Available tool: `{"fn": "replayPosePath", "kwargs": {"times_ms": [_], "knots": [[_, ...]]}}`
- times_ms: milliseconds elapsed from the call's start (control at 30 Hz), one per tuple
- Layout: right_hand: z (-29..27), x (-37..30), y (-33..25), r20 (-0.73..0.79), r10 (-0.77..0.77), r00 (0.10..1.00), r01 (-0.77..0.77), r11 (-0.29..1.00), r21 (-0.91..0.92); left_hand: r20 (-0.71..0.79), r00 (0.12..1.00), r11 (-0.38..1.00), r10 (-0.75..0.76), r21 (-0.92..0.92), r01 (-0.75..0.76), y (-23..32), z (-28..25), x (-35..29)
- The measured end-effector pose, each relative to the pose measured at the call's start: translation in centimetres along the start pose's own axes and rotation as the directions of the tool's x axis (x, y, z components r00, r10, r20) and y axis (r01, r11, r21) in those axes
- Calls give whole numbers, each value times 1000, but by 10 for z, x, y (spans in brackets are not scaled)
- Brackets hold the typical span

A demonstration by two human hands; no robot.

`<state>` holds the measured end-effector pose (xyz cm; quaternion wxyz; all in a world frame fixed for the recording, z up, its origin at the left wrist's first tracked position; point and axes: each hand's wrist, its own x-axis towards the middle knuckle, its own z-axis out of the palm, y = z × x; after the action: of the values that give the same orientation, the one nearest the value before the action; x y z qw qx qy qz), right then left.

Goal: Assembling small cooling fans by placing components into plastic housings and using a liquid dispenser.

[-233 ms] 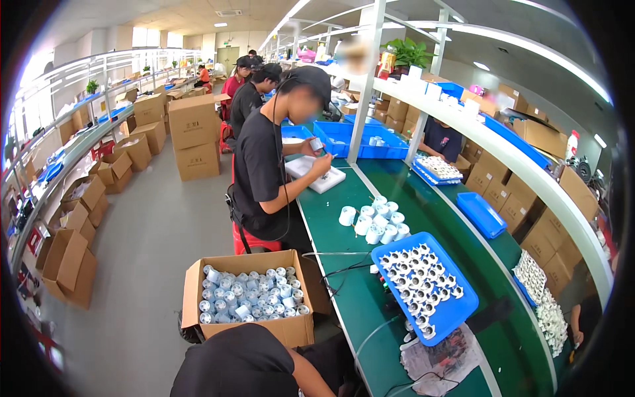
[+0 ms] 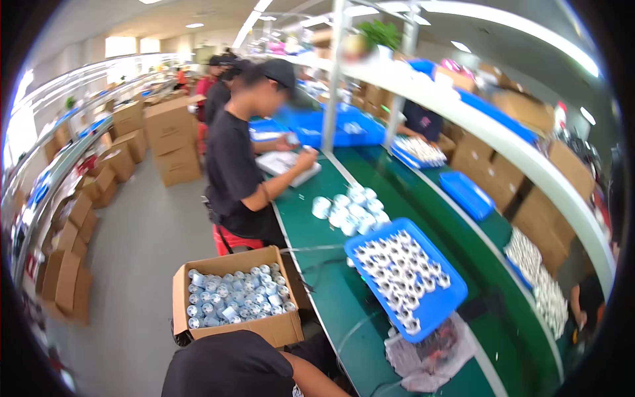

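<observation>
Neither of my hands shows here. At the lower edge is a rounded black-clothed shape (image 2: 228,367) with a bare arm (image 2: 314,378) running down to the right; its hand is cut off by the frame, and I cannot tell whose arm it is. Just beyond stands an open carton (image 2: 241,329) full of pale, round, cup-like parts (image 2: 241,294). On the green workbench (image 2: 317,264) a blue tray (image 2: 433,324) holds rows of small white parts with dark centres (image 2: 403,271). Several white and light-blue cylinders (image 2: 354,208) stand together behind the tray.
A seated co-worker (image 2: 231,159) in black holds a small part over a white tray (image 2: 304,173). Blue bins (image 2: 354,132) stand beyond. A shelf on white posts (image 2: 332,86) runs above the bench. Cartons (image 2: 172,132) line the aisle. A clear plastic bag (image 2: 423,370) lies below the blue tray.
The whole view has shifted, and the bench and its things now sit farther left in the picture, with some blur. The co-worker's head has turned or lifted slightly.
</observation>
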<state>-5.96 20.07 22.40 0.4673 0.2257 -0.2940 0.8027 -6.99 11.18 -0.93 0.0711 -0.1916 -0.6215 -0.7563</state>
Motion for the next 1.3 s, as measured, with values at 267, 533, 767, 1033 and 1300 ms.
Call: {"fn": "replayPosePath", "kwargs": {"times_ms": [267,533,767,1033,1300], "knots": [[9,20,44,201,35,979,-57,993,107,298,769,660,-565,-396,638,19,51,-70],[34,-44,100,488,-97,868,214,958,-190,269,926,669,-266,-640,378,85,14,-9],[52,-22,146,675,170,718,218,866,-451,193,791,568,-580,-601,563,96,13,-63],[-130,102,171,212,583,784,228,46,-972,-250,856,873,-452,-319,368,61,-89,-91],[-325,145,123,-272,241,932,115,-906,-407,-255,936,952,-244,122,281,53,-83,-110]]}}
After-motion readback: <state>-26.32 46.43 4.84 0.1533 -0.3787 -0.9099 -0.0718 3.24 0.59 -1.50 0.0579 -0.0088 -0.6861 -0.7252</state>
